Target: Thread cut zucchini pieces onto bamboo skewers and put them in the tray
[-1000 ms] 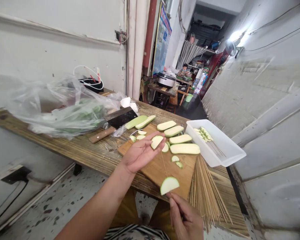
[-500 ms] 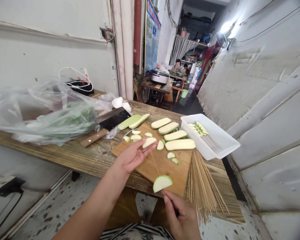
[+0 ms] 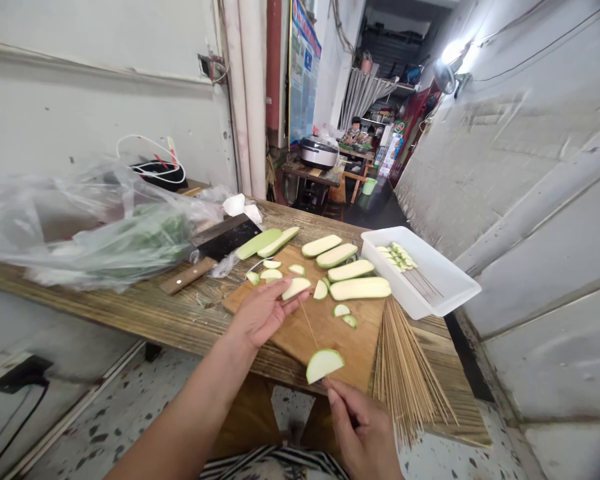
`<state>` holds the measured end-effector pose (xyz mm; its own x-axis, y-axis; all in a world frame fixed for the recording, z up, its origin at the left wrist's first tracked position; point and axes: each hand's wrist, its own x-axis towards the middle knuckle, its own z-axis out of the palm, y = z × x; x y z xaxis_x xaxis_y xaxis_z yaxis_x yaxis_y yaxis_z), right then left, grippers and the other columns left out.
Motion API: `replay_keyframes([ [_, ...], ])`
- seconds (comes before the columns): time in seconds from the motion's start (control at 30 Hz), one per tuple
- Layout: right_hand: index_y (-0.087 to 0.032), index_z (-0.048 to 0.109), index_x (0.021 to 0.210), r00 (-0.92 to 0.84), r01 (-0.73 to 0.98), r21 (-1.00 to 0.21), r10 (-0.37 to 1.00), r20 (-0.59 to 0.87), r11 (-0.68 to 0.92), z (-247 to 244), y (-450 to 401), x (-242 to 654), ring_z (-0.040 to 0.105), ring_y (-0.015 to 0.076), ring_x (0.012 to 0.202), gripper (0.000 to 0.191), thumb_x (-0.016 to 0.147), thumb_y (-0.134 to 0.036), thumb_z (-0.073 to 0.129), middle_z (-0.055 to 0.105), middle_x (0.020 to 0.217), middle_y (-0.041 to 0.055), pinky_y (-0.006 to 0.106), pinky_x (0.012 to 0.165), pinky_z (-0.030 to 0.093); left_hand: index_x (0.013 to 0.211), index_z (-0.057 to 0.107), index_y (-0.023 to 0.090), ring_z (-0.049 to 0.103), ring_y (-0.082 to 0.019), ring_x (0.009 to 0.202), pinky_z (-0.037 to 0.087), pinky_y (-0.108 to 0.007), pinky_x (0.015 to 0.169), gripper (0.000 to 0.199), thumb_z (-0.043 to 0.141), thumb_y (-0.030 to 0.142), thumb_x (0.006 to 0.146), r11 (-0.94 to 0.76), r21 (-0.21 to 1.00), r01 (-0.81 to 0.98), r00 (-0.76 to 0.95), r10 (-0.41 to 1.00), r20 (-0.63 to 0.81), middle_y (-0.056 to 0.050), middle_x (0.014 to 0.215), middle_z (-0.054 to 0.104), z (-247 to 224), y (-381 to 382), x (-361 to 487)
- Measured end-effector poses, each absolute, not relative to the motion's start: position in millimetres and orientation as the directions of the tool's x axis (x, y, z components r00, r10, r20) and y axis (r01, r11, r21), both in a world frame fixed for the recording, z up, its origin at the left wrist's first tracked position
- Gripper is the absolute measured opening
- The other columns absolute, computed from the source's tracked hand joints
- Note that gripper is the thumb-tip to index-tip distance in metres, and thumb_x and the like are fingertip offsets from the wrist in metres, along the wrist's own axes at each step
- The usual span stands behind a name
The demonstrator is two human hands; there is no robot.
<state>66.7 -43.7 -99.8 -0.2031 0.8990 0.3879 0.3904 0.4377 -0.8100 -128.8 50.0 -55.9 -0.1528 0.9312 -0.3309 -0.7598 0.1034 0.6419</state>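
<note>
Over the wooden cutting board (image 3: 365,343), my left hand (image 3: 263,313) is closed on a pale half-round zucchini slice (image 3: 296,289). My right hand (image 3: 363,423) pinches the lower end of a thin bamboo skewer (image 3: 309,323). Another zucchini slice (image 3: 325,366) is threaded on that skewer, just above my right fingers. The skewer's upper end reaches the slice at my left fingertips; whether it has pierced it I cannot tell. Several small slices (image 3: 342,311) and long zucchini halves (image 3: 361,289) lie on the board around my left hand.
A bundle of skewers (image 3: 405,373) lies right of the board. Behind it stands a white plastic tray (image 3: 450,283) with skewered slices (image 3: 400,257). To the left are a cleaver (image 3: 190,275) and a plastic bag (image 3: 95,233) with greens. A person (image 3: 355,132) sits far back.
My left hand and its slice have shifted very slightly left and down. The right hand, with the skewer and threaded slice, is almost unmoved.
</note>
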Motion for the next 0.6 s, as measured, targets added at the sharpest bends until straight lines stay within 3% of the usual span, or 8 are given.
replay_keyframes([
  [0.6, -0.019, 0.073, 0.094, -0.206, 0.377, -0.825, 0.906, 0.369, 0.421, -102.4, -43.6, 69.2, 0.071, 0.0178, 0.076, 0.022, 0.086, -0.028, 0.054, 0.075, 0.085, 0.0067, 0.021, 0.070, 0.056, 0.085, 0.066, 0.006, 0.069, -0.020, 0.075, 0.058, -0.033, 0.075, 0.016, 0.051, 0.005, 0.081, 0.108, 0.712, -0.694, -0.158, 0.942, -0.298, -0.013, 0.086, 0.071, -45.9, 46.3, -122.9],
])
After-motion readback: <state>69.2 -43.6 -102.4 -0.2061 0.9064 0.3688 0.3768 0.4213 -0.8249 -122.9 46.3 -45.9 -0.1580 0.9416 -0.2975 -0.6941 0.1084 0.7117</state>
